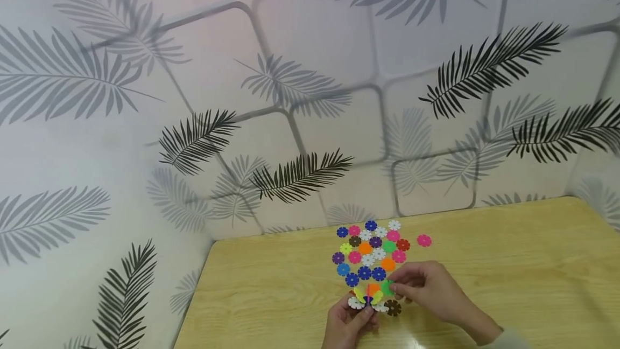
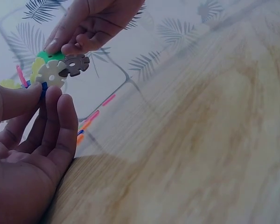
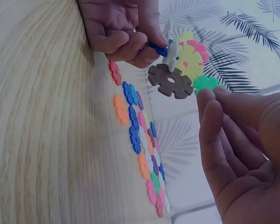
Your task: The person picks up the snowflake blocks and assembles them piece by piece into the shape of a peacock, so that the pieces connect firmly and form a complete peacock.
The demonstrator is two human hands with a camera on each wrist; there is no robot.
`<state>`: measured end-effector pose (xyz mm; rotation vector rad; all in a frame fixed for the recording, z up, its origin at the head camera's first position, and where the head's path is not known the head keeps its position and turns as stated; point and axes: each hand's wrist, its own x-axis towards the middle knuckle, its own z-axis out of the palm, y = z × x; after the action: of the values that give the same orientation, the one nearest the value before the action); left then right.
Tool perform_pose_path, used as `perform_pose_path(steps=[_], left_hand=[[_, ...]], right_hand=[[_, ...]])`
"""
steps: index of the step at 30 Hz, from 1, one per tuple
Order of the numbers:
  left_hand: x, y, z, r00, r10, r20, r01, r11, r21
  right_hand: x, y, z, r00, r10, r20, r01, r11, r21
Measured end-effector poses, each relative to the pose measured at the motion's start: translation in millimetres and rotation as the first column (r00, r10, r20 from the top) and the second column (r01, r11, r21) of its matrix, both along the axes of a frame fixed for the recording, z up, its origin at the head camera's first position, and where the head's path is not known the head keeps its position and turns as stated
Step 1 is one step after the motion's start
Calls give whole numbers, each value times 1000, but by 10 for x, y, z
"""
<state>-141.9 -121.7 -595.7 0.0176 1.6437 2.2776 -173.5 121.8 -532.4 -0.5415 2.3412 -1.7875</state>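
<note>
My left hand pinches a blue notched disc between thumb and fingertips. Joined to that disc is a small cluster of snowflake-shaped plastic discs: white, yellow, pink and brown. The brown disc sticks out on the cluster's right side. My right hand pinches a green notched disc by its edge, close beside the brown and yellow discs. Whether the green disc touches the cluster I cannot tell.
Many loose discs lie flat on the wooden table beyond the hands, among them a blue disc and an orange disc. A pink disc lies apart on the right. A leaf-patterned wall borders the table's far edge.
</note>
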Motion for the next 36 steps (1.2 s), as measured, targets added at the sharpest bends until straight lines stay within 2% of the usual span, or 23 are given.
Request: perform_pose_path(steps=[6, 15, 19, 23, 26, 30, 33, 36], left_hand=[[-13, -3, 15, 1000, 7, 7, -6, 1000, -18], [-24, -29, 22, 999, 1, -48, -4, 999, -54], [-32, -23, 26, 1000, 10, -16, -11, 1000, -25], [-48, -20, 47, 999, 14, 33, -15, 999, 34], [-50, -26, 58, 999, 12, 41, -14, 999, 44], [-31, -25, 57, 997, 15, 73, -17, 999, 32], [-12, -15, 50, 995, 18, 95, -21, 999, 31], [-7, 1, 33, 996, 20, 82, -22, 999, 29]], right_hand=[[34, -70, 29, 999, -40, -1, 40, 999, 28], [15, -129, -5, 997, -57, 53, 56, 998, 25], [-40, -105, -30, 998, -51, 38, 50, 998, 36], [-151, -117, -98, 993, -115, -20, 116, 989, 90], [-245, -170, -179, 987, -130, -90, 148, 962, 231], [-326, -235, -279, 985, -80, -155, 144, 876, 460], [-345, -256, -320, 979, -75, -189, 168, 822, 544], [-341, -243, -327, 977, -90, -194, 186, 806, 562]])
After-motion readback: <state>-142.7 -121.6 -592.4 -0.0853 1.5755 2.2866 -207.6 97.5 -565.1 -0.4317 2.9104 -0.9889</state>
